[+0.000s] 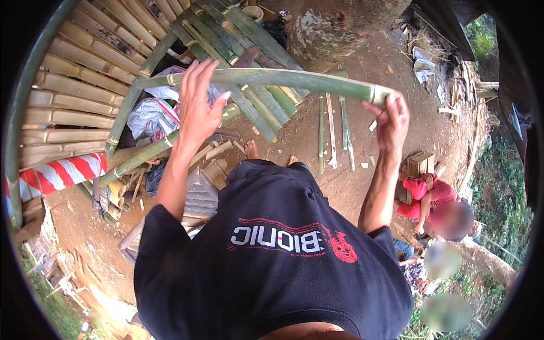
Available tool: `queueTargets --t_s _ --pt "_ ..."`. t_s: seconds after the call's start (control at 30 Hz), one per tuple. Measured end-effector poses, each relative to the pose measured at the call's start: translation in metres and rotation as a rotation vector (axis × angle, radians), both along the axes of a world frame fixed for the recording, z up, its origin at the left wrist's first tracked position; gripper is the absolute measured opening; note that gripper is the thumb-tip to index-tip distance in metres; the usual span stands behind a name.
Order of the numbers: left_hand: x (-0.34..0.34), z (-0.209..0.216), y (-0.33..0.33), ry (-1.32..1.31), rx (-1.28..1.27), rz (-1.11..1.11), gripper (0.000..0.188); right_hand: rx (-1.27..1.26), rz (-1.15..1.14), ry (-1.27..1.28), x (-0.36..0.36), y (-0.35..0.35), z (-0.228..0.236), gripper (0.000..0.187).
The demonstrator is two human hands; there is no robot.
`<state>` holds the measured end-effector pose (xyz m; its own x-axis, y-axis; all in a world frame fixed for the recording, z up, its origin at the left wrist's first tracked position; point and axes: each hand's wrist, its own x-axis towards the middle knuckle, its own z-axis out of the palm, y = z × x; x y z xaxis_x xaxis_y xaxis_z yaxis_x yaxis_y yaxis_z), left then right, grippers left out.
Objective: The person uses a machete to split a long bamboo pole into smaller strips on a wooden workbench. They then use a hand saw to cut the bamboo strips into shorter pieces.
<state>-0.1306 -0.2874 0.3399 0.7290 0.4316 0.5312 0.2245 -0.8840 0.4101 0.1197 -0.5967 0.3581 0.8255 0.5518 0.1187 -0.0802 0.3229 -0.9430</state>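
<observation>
A long green bamboo strip (pixel 300 80) runs across in front of me, from the bamboo frame on the left to my right hand. My right hand (pixel 392 122) is closed on its right end, thumb and fingers around the pale joint. My left hand (pixel 199 102) lies against the strip nearer its left end, fingers stretched out and thumb apart, not wrapped round it. The strip's left end meets a green bamboo post (pixel 129 105); how it is joined there I cannot make out.
Split bamboo slats form a panel (pixel 73 85) on the left, with a red-and-white striped wrap (pixel 62 174) below. Several green bamboo slats (pixel 255 107) lie ahead. Thin strips (pixel 331 133) rest on the dirt ground. A person in red (pixel 436 198) crouches at right, near a wooden block (pixel 419 163).
</observation>
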Motion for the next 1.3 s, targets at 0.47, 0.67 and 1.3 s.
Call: queueTargets --t_s 0.47,0.67,1.3 --pt "0.007 0.038 -0.081 -0.032 -0.324 -0.087 0.032 0.202 0.179 -0.249 0.03 0.004 0.081 0.063" --pt "-0.009 0.049 -0.131 -0.489 -0.828 -0.004 0.015 -0.483 0.559 -0.128 -0.045 -0.028 -0.088 0.036" --pt "-0.044 -0.172 0.012 -0.786 -1.674 0.511 0.01 -0.709 0.845 0.512 -0.105 -0.084 -0.211 0.022"
